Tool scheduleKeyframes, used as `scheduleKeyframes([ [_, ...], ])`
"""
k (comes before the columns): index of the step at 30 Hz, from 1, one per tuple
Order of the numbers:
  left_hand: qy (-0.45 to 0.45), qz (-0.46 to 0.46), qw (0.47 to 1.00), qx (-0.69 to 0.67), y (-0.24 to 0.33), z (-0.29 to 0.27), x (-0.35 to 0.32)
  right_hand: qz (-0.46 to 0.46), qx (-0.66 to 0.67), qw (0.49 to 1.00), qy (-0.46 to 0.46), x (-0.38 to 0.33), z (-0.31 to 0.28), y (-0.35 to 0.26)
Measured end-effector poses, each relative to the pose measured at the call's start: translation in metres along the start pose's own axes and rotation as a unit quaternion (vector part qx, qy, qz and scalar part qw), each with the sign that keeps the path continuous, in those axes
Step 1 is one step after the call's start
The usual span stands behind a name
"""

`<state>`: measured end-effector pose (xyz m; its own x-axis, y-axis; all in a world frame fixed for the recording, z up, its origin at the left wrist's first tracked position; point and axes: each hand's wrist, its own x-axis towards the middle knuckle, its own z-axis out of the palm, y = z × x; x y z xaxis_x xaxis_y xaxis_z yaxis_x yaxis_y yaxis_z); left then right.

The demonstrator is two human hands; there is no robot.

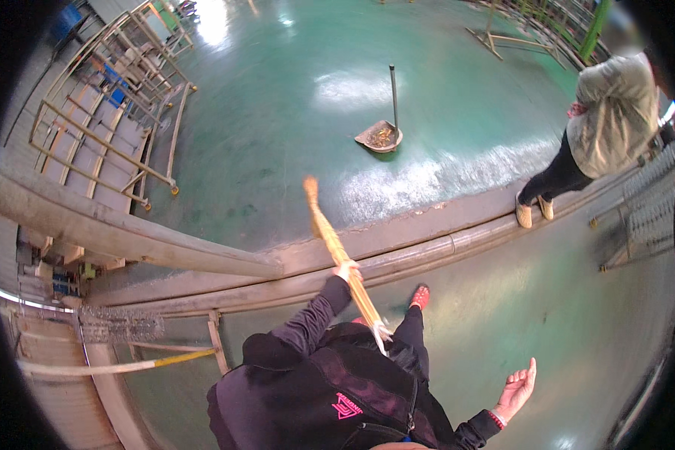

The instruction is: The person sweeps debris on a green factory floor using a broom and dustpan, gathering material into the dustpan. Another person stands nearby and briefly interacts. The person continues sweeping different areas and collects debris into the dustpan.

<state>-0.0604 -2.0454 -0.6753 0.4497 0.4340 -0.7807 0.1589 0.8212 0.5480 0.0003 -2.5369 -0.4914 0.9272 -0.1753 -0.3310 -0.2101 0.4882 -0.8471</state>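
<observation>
Bamboo broom [336,251]: clasped mid-handle by left hand [346,271], long axis slanting up-left, away from the dustpan [380,136] beyond. Right hand [517,390]: empty, fingers spread. Pink emblem [347,406] on dark jacket.

Bright floor [337,90] glare, fisheye-dark rim

- no packages, signs or screens show anywhere.
- one label: a small pink printed patch [347,406] on the person's black jacket, bottom centre.
</observation>
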Motion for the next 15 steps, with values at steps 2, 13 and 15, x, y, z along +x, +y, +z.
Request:
scheduleKeyframes([
  [2, -0.012, 0.023, 0.999, -0.024, 0.029, -0.011, 0.021, 0.012, -0.019, 1.000, 0.001, 0.047, -0.001, -0.019],
  [13, -0.040, -0.015, 0.993, -0.110, 0.080, -0.032, 0.005, -0.034, -0.177, 0.963, -0.200, 0.322, 0.216, -0.070],
  [15, -0.018, 0.010, 0.998, -0.051, 0.074, -0.026, -0.007, -0.033, -0.155, 0.957, -0.244, 0.349, 0.284, -0.055],
])
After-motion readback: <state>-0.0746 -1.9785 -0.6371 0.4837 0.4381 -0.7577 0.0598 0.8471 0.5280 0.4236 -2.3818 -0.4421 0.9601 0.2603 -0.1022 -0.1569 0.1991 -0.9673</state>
